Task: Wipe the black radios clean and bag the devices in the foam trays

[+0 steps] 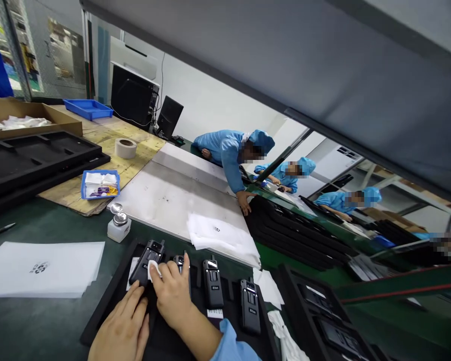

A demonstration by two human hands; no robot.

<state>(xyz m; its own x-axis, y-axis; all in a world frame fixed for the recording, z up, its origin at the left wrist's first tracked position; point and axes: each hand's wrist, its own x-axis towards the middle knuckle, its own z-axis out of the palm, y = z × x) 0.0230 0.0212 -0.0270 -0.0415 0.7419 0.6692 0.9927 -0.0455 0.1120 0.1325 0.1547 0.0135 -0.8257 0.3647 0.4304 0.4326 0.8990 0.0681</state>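
- A handheld radio (146, 263) lay at the left end of the black tray (115, 296), antenna pointing away from the person; I couldn't tell whether it sat flush.
- The right hand (175, 296) had its grip pinched around a white pad (153, 271), pressed to the radio's side, its index finger stretched away over a neighbouring radio.
- The left hand (120, 323) rested fingertips on the radio's lower end, probably bracing it against that pressure; whether that grip was closed, I couldn't tell.
- Two more radios, a middle one (213, 283) and an end one (250, 307), faced the same way, apparently spaced to prevent knocking.
- Just beyond stood a metal-topped bottle (119, 228) on the green tabletop (7, 321), seemingly placed within easy reach.
- Left of the tray lay printed sheets (41, 268), kept flat and apart.
- Farther off, a co-worker (225, 150) leaned over, one hand beside stacked black trays (285, 225).
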